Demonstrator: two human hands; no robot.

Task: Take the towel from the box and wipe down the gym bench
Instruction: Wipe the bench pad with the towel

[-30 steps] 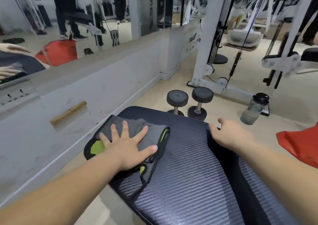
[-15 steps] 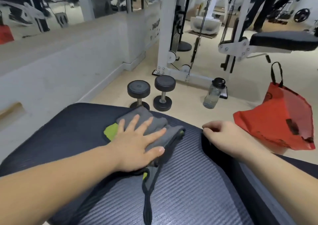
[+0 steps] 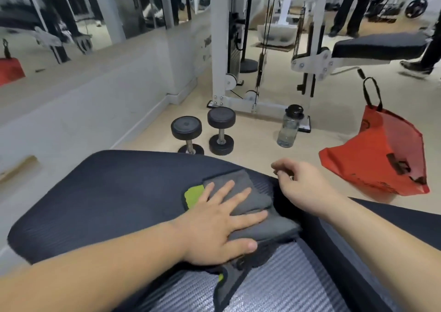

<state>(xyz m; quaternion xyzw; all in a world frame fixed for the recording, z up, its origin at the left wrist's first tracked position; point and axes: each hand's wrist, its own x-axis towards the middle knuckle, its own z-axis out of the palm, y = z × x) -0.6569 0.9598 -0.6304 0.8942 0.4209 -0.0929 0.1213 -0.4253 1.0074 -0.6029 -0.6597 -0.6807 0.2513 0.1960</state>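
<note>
A dark ribbed gym bench (image 3: 114,199) fills the lower half of the head view. On its right part lies a folded grey towel (image 3: 260,225) with a lime-green patch. My left hand (image 3: 219,223) presses flat on the towel, fingers spread and straight. My right hand (image 3: 307,187) hovers at the bench's right edge, just right of the towel, with its fingers loosely curled and nothing in it.
Two black dumbbells (image 3: 202,135) stand on the floor beyond the bench. A clear water bottle (image 3: 288,127) stands by a white cable machine (image 3: 219,49). A red bag (image 3: 384,154) lies on the floor at right. Another person's legs (image 3: 353,6) are at the back.
My left hand has slid the towel across the bench from its left side to its right side. The right hand has lifted off the bench edge and curled slightly.
</note>
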